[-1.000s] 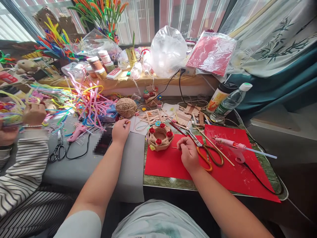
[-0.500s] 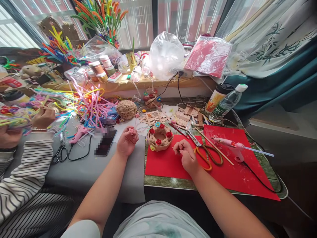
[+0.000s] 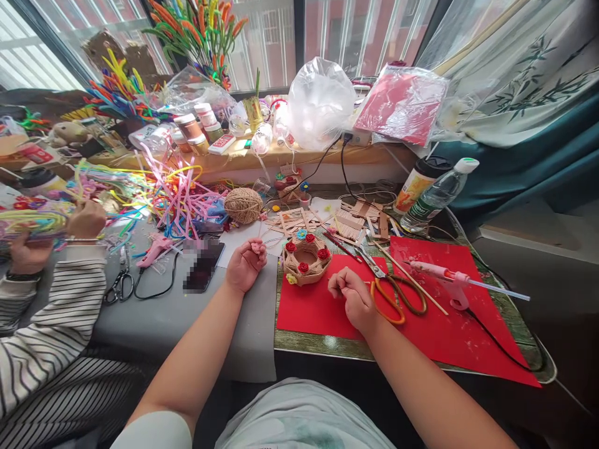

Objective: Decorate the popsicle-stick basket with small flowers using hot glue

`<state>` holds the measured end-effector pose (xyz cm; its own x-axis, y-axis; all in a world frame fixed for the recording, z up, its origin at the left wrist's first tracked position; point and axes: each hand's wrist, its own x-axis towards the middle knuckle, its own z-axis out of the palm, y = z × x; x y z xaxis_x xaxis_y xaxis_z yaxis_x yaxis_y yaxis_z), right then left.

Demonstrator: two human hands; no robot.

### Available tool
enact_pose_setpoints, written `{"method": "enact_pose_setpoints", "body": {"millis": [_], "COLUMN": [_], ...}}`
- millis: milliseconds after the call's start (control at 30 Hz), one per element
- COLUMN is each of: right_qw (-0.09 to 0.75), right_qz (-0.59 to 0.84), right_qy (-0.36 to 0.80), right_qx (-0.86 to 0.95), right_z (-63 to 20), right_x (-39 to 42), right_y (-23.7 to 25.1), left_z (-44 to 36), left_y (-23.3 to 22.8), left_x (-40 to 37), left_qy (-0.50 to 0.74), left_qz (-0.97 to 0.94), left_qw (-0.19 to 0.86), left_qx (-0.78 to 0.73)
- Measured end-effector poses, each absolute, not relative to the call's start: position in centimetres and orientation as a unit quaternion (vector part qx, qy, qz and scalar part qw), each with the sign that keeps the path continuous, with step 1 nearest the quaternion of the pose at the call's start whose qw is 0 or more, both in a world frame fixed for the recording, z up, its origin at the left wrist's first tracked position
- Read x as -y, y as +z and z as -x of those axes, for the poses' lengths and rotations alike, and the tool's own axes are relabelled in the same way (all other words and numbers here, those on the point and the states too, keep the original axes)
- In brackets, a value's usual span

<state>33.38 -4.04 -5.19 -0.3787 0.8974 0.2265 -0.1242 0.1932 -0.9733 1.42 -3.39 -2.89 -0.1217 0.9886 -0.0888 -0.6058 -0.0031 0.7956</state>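
Note:
My left hand (image 3: 244,267) rests on the grey table cover, palm turned up, pinching a small pink flower (image 3: 256,247) at its fingertips. My right hand (image 3: 353,294) lies on the red sheet (image 3: 318,308) with its fingers pinched shut on a thin stick that barely shows. Between the two hands stands a small woven ring basket (image 3: 305,257) trimmed with red and blue flowers. Orange-handled scissors (image 3: 392,294) lie just right of my right hand.
A pink glue gun (image 3: 444,278) lies on the red sheet at right, a twine ball (image 3: 243,205) and wooden sticks behind the basket. A phone (image 3: 202,267), black scissors (image 3: 120,284) and pipe cleaners lie left. A co-worker's hand (image 3: 87,218) holds pipe cleaners. Bottles (image 3: 437,194) stand far right.
My left hand came back from near the twine ball toward the basket, now holding the pink flower with the palm up. My right hand stayed on the red sheet.

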Motion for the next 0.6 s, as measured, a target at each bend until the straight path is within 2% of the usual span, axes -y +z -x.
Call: {"method": "enact_pose_setpoints", "body": {"millis": [200,400,600], "right_qw": [0.462,0.449,0.467], "right_qz": [0.261,0.299,0.339], "right_qy": [0.573,0.577,0.52], "right_qx": [0.625,0.613,0.629], "right_z": [-33.29,-33.19,-33.46], "right_x": [4.01,3.91,3.75], "right_y": [-5.53,-5.4,-5.56], "left_z": [-1.23,-1.15,-1.37], "left_y": [-3.17,-3.27,-3.23], "left_x": [3.38,3.32,3.37], "left_qy": [0.657,0.655,0.653], "left_qz": [-0.253,-0.259,-0.283], "left_qw": [0.621,0.622,0.604], "left_qx": [-0.345,-0.341,-0.359]}}
